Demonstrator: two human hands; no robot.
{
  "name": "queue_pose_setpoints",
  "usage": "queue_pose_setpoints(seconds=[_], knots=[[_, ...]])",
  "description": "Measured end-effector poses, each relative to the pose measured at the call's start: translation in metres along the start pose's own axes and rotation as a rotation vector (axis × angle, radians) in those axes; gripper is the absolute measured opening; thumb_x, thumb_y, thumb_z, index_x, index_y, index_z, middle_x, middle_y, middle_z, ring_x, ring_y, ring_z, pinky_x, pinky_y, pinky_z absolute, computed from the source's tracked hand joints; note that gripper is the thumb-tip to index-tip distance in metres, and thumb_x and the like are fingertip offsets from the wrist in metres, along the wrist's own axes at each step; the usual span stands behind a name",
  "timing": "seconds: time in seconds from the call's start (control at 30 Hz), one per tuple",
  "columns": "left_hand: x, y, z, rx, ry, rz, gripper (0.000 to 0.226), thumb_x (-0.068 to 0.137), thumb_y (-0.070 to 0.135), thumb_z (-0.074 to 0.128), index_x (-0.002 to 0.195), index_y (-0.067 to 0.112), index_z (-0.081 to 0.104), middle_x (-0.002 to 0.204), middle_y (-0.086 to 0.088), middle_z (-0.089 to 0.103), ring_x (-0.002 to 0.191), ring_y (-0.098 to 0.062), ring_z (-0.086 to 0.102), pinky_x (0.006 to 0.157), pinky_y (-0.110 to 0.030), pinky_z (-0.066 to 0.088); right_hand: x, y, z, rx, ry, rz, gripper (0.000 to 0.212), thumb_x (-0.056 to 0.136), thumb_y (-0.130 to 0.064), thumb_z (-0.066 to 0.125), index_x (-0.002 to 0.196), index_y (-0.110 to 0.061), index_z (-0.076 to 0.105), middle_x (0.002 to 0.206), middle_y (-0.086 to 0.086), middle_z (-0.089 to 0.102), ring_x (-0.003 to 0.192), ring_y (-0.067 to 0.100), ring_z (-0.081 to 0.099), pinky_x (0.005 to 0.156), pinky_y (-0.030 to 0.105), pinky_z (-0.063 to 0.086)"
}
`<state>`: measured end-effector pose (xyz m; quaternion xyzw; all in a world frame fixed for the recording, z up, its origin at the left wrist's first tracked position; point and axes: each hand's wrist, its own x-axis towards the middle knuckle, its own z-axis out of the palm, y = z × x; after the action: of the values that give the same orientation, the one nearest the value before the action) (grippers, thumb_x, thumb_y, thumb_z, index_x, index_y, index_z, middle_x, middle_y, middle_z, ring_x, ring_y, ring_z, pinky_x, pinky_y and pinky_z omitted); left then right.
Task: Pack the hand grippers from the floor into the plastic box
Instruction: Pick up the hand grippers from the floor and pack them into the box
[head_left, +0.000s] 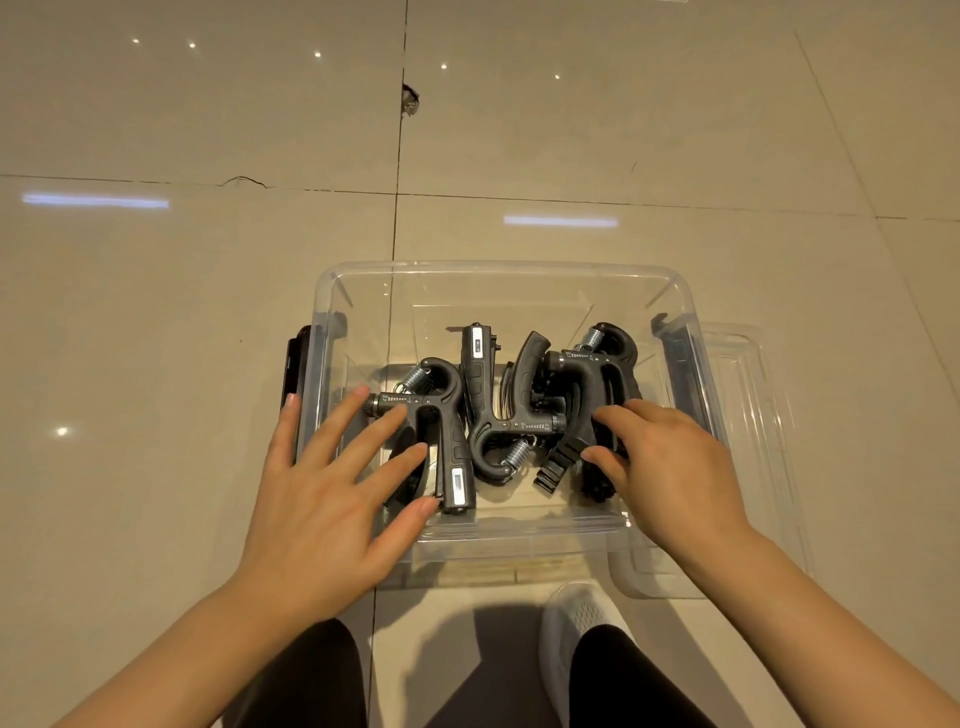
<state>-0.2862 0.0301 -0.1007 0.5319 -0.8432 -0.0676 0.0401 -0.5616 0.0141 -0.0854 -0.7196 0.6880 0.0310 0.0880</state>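
Observation:
A clear plastic box (498, 273) stands on the tiled floor in front of me. Several black hand grippers with steel springs lie inside it. One hand gripper (449, 415) lies at the left, another (493, 410) in the middle, and a pile of them (592, 384) at the right. My left hand (332, 483) hovers flat over the box's left side, fingers spread, fingertips at the left hand gripper, holding nothing. My right hand (670, 467) reaches in on the right, fingers curled against the pile; a firm hold cannot be seen.
The box's clear lid (748, 415) lies on the floor to the right, partly under the box. Black latches (293, 374) sit on the box's sides. My knees and a white shoe (576, 623) are just below the box. A chipped spot (409, 98) marks a tile joint farther away.

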Motion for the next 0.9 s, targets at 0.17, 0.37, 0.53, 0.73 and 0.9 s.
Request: queue_pose_setpoints(seconds=[0.17, 0.37, 0.53, 0.73, 0.9], knots=[[0.001, 0.000, 0.002, -0.088, 0.140, -0.010, 0.052, 0.091, 0.053, 0.035, 0.115, 0.021, 0.068, 0.126, -0.002, 0.061, 0.131, -0.025, 0.041, 0.110, -0.060, 0.019, 0.005, -0.003, 0.000, -0.159, -0.006, -0.053, 0.031, 0.075, -0.040, 0.074, 0.092, -0.016, 0.064, 0.081, 0.005, 0.063, 0.073, 0.027, 0.059, 0.049, 0.027, 0.037], [-0.003, 0.003, 0.008, -0.519, 0.486, -0.174, 0.053, 0.084, 0.030, 0.050, 0.133, 0.013, 0.039, 0.139, -0.001, 0.043, 0.137, -0.025, 0.032, 0.114, -0.038, 0.025, 0.031, -0.040, 0.001, -0.137, -0.021, -0.662, 0.068, 0.056, -0.040, 0.084, 0.118, -0.021, 0.062, 0.123, 0.014, 0.059, 0.114, 0.035, 0.055, 0.087, 0.047, 0.049], [-0.006, 0.002, 0.013, -0.540, 0.474, -0.168, 0.052, 0.086, 0.029, 0.048, 0.135, 0.013, 0.038, 0.141, -0.002, 0.041, 0.137, -0.024, 0.033, 0.112, -0.041, 0.027, 0.055, -0.071, 0.027, -0.152, -0.255, -0.928, 0.045, 0.067, -0.040, 0.080, 0.108, -0.023, 0.069, 0.122, 0.018, 0.061, 0.110, 0.041, 0.057, 0.090, 0.049, 0.048], [-0.005, -0.001, 0.016, -0.525, 0.471, -0.159, 0.050, 0.087, 0.030, 0.045, 0.135, 0.016, 0.038, 0.139, -0.001, 0.044, 0.135, -0.024, 0.035, 0.111, -0.040, 0.028, 0.068, -0.077, 0.020, -0.197, -0.295, -0.908, 0.037, 0.090, -0.030, 0.058, 0.126, -0.022, 0.054, 0.132, 0.014, 0.048, 0.101, 0.030, 0.053, 0.089, 0.041, 0.046], [-0.005, -0.001, 0.016, -0.509, 0.486, -0.139, 0.047, 0.089, 0.032, 0.043, 0.133, 0.015, 0.041, 0.136, -0.005, 0.048, 0.133, -0.026, 0.038, 0.110, -0.040, 0.029, 0.066, -0.077, 0.023, -0.203, -0.162, -0.940, 0.040, 0.074, -0.008, 0.070, 0.112, -0.021, 0.065, 0.115, 0.014, 0.059, 0.076, 0.026, 0.054, 0.063, 0.037, 0.048]])
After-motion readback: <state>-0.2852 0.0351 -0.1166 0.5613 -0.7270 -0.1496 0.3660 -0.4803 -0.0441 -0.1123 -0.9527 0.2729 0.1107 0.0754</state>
